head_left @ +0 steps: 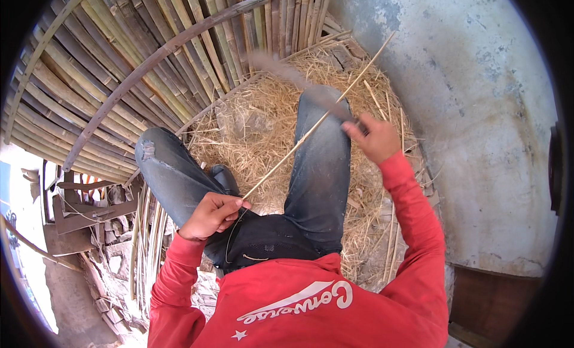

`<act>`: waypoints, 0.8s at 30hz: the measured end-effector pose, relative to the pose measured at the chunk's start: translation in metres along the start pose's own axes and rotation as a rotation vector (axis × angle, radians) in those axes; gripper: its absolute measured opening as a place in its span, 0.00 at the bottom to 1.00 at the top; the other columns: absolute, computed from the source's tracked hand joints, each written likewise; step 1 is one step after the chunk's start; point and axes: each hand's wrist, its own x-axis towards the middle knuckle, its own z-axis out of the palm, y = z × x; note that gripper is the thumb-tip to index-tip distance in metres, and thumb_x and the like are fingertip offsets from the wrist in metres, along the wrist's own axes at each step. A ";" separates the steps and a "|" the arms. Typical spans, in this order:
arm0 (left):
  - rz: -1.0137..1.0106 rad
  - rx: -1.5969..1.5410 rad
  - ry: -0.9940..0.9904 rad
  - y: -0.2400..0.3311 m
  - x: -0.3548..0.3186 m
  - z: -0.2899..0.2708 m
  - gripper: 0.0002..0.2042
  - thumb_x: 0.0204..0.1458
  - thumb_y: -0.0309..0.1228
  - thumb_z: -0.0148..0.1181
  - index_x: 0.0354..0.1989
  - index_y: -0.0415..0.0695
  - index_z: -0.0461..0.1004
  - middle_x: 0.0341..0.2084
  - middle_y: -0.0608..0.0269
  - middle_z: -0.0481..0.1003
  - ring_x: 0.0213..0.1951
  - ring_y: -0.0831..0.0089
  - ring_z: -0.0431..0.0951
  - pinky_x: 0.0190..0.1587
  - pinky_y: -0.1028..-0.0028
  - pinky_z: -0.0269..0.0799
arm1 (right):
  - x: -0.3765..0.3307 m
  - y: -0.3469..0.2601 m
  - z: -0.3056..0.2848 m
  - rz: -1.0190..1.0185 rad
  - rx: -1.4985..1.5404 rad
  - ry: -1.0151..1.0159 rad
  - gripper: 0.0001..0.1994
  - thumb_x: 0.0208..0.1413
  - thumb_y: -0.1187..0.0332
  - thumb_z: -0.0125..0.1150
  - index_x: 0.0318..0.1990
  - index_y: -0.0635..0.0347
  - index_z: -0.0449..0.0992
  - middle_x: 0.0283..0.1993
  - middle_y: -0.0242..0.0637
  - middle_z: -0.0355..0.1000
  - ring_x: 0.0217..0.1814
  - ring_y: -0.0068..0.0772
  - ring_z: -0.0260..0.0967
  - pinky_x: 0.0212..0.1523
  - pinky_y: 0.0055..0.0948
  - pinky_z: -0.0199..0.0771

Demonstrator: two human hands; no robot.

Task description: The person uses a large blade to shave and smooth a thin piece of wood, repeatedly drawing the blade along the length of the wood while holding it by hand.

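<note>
My left hand (210, 216) is closed, pinching the lower end of a long, thin bamboo strip (280, 163). The strip slants up to the right, over my right thigh, its far end near the wall. My right hand (381, 141) grips a long-bladed knife (293, 79), smeared by motion. The blade points up and left and crosses the strip above my right knee; whether they touch I cannot tell. A thin curled fibre (228, 243) hangs below my left hand, over the black cloth on my lap.
Bamboo shavings (251, 118) cover the ground around my legs. A slatted bamboo panel (173, 49) with a curved crosspiece leans at the far left. To the right rises a weathered wall (490, 121). Several long strips (143, 246) stand at my left, near a wooden frame (89, 213).
</note>
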 end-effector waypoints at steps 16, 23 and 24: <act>0.089 0.183 0.121 -0.013 -0.002 -0.001 0.13 0.68 0.31 0.63 0.50 0.32 0.84 0.17 0.75 0.68 0.17 0.88 0.61 0.19 0.81 0.54 | 0.008 -0.007 -0.012 0.108 0.071 -0.039 0.28 0.61 0.37 0.64 0.34 0.57 0.77 0.24 0.45 0.76 0.28 0.53 0.78 0.29 0.47 0.75; 0.090 0.208 0.203 -0.019 -0.012 -0.004 0.13 0.66 0.30 0.66 0.52 0.34 0.84 0.18 0.77 0.69 0.18 0.89 0.62 0.20 0.81 0.53 | 0.000 -0.012 -0.008 -0.043 -0.152 0.012 0.27 0.60 0.37 0.65 0.34 0.55 0.78 0.24 0.43 0.75 0.26 0.51 0.76 0.28 0.46 0.74; 0.079 0.221 0.224 -0.019 -0.013 -0.005 0.13 0.65 0.29 0.66 0.53 0.35 0.84 0.18 0.79 0.68 0.19 0.90 0.61 0.20 0.81 0.53 | 0.010 0.002 -0.012 0.052 -0.173 0.035 0.26 0.60 0.40 0.67 0.35 0.57 0.79 0.23 0.45 0.74 0.25 0.53 0.74 0.28 0.46 0.71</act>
